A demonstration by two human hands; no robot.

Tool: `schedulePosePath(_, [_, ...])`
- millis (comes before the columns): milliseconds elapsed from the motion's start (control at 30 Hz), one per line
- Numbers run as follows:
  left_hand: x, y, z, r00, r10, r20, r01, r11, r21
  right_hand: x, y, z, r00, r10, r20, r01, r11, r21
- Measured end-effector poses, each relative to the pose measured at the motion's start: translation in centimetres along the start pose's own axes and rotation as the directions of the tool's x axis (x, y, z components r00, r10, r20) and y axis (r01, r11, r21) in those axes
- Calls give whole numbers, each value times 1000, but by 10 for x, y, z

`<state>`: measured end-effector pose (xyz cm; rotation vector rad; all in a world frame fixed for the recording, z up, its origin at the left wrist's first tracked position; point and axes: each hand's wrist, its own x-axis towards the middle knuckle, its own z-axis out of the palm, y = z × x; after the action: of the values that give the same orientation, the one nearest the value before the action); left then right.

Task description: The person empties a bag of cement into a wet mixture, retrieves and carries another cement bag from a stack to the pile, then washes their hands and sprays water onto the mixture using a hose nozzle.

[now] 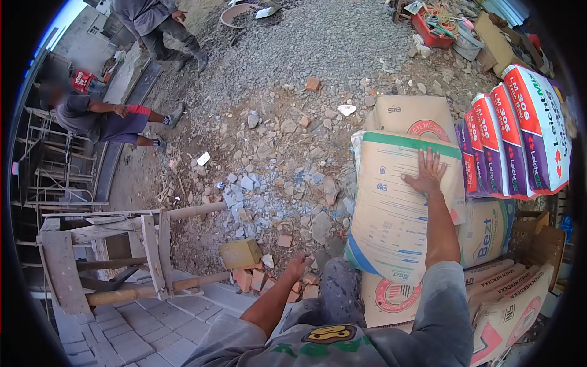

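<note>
My right hand lies flat with its fingers spread on the upper right part of a beige bag that has a green band and a blue corner. That bag rests on top of brown cement bags, which show above and below it. Held out over the rubble, left of my knee, is my left hand. Its fingers look bent together, and whatever they might hold is too small to make out. Broken red bricks and a yellowish block lie on the ground near it.
White, red and purple bags are stacked at the right. A wooden frame and grey pavers are at lower left. Two people are at upper left, one standing, one seated. A red tray with tools is at upper right.
</note>
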<state>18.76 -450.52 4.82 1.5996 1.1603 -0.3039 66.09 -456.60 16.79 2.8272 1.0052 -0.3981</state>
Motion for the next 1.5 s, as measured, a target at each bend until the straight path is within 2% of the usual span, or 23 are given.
schedulePosePath(133, [44,-17,-5,998,0,57,-6,996,91,-7,4,1,1000,17,-15,-18,1000,-14])
schedulePosePath(233, [68,8,-27,957,38,-289,-45,999,-17,-2,-7,0,999,13,-31,-14,1000,-15])
schedulePosePath(300, [91,15,-51,751,195,-631,-228,973,30,-9,-4,6,1000,24,-8,-24,1000,-13])
schedulePosePath(367, [123,22,-84,406,290,-867,-409,905,112,-4,-5,3,1000,31,-1,-31,1000,5])
schedulePosePath(500, [123,61,-136,900,237,-366,-260,966,-12,-5,-6,-3,1000,24,19,-24,1000,-8])
schedulePosePath(567, [120,74,-152,998,54,34,-49,989,-138,-10,-2,1,1000,16,6,-15,1000,-7])
schedulePosePath(633, [124,58,-139,975,158,-154,-165,986,-29,-7,-20,-6,999,28,-29,-27,999,36])
schedulePosePath(700, [97,71,-126,953,97,-288,-142,980,-139,-15,-31,-16,996,88,-32,-85,994,75])
schedulePosePath(800, [104,28,-86,976,100,-191,-142,965,-220,-3,-48,51,942,243,-230,-186,952,244])
schedulePosePath(833, [96,22,-80,985,98,-142,-124,975,-187,-21,-85,36,935,282,-213,-161,877,453])
schedulePosePath(867, [92,16,-81,992,103,-73,-113,984,-141,-25,-105,47,987,128,-92,-13,645,764])
schedulePosePath(900, [91,9,-81,993,116,8,-115,989,-88,-46,-131,29,974,-109,199,-179,175,968])
schedulePosePath(933, [90,-8,-79,992,107,60,-106,994,-18,-68,-150,8,903,-273,333,-336,37,941])
schedulePosePath(1033, [149,-44,-100,950,66,304,-50,997,-58,-123,-162,38,995,7,104,-96,442,892])
schedulePosePath(1067, [158,-48,-105,961,114,253,-127,991,34,-138,-165,47,997,66,35,-67,569,820])
schedulePosePath(1133, [187,-47,-140,955,255,149,-284,929,235,-171,-138,108,902,365,-233,-45,614,788])
schedulePosePath(1167, [175,-22,-161,968,106,229,-138,982,129,-195,-124,120,811,543,-215,-199,603,772])
schedulePosePath(1200, [196,-34,-172,974,161,159,-194,957,217,-217,-104,134,729,638,-248,-294,620,728])
schedulePosePath(1233, [177,14,-196,983,94,157,-114,985,126,-230,-81,140,678,673,-295,-371,660,653])
schedulePosePath(1267, [222,-30,-202,984,121,132,-125,992,21,-251,-61,147,632,698,-338,-452,686,571])
schedulePosePath(1333, [239,-22,-214,990,-73,117,93,980,-177,-268,-13,163,526,775,-350,-627,632,456])
schedulePosePath(1367, [238,-11,-214,995,-23,93,27,999,-42,-269,15,176,481,801,-356,-697,596,398])
schedulePosePath(1500, [258,-38,-113,991,33,126,-32,999,-10,-254,116,234,518,851,81,-537,251,805])
